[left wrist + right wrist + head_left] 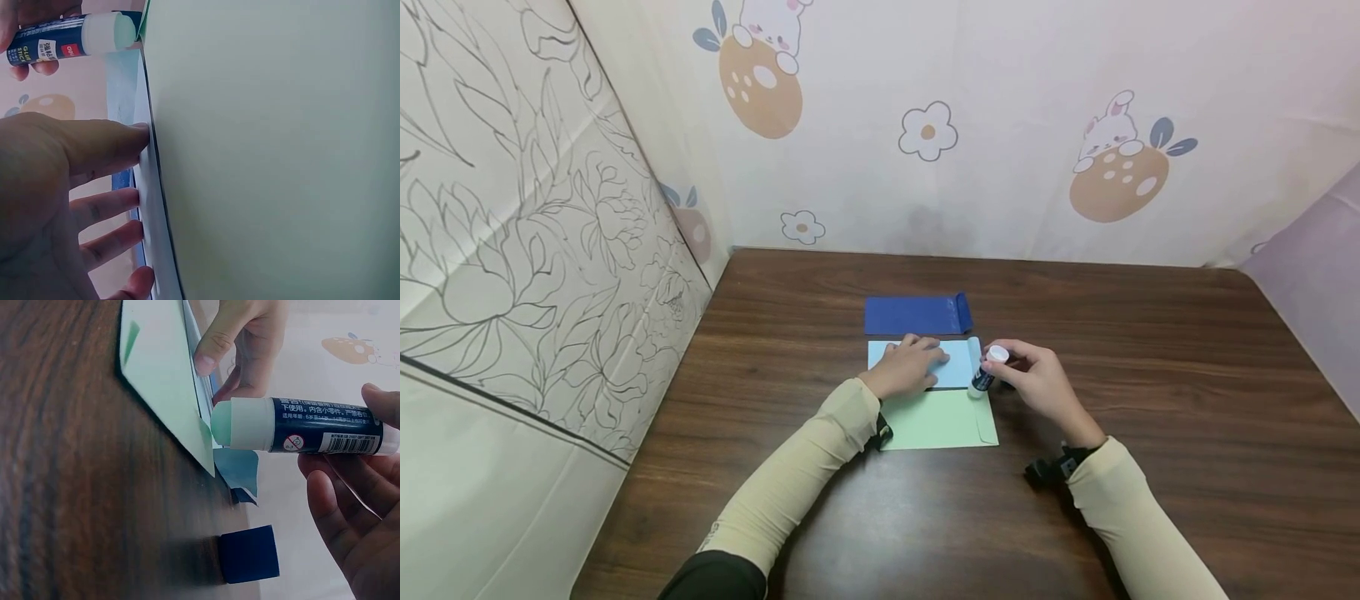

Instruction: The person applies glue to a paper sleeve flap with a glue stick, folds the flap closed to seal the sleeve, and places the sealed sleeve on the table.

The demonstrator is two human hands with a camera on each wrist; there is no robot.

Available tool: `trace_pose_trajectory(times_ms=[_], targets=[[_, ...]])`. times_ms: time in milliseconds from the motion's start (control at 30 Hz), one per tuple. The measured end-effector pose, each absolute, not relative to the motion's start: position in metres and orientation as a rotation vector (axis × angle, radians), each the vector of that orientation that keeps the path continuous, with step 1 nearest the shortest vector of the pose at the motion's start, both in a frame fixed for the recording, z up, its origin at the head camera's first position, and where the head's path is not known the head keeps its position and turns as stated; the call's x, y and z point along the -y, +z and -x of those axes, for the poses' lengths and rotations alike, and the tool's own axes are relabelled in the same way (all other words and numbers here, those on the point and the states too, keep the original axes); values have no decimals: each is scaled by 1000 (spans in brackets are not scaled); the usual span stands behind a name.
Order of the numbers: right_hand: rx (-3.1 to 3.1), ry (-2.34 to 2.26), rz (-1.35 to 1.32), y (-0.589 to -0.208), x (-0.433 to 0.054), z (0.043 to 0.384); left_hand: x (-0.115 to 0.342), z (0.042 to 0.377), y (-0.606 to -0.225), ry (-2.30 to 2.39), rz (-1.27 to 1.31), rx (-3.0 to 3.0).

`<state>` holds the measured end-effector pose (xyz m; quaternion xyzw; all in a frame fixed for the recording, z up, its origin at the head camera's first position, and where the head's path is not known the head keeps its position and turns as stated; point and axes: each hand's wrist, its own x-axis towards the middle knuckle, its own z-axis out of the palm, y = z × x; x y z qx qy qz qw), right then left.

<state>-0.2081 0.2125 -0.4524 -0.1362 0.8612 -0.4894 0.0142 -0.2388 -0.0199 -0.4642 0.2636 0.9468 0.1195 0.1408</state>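
Note:
My left hand [907,367] lies with spread fingers on the light blue envelope [957,367], pressing it against the table. In the left wrist view its fingertips [139,140] rest along that envelope's face. My right hand [1037,379] pinches an uncapped glue stick [982,379] by its white base end, tilted with the glue end down. In the right wrist view the glue stick's pale tip [222,424] is right at the edge of the green envelope [159,381], by its far right corner. The green envelope lies nearest the body, its flap to the right.
A dark blue envelope [913,316] lies just beyond the light blue one, its flap raised at the right. A small dark blue block-shaped piece [249,555] stands on the brown wooden table [1150,350] near the right hand. Patterned cloth walls [1000,192] border the table.

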Motion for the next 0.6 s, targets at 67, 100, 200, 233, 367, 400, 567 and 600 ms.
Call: trace_pose_trajectory(times_ms=[67,100,200,233,367,400,567,600], targets=[[-2674,-1524,420,-454,-212,208,19,240,-465,334,-756,-2736],[-2670,-1523,417,-455,-212,208,19,240,-465,325,-754,-2736],[-2666,-1517,407,-455,-213,208,18,240,-465,310,-750,-2734],[-2664,-1519,405,-455,-213,208,18,241,-465,307,-751,-2733],[-2656,-1523,399,-454,-212,208,16,240,-464,286,-761,-2738],[-2653,-1527,400,-454,-212,208,16,240,-464,278,-764,-2742],[-2649,-1534,402,-452,-212,209,14,240,-464,246,-768,-2763],[-2647,-1535,403,-452,-212,209,13,240,-464,242,-769,-2766]])
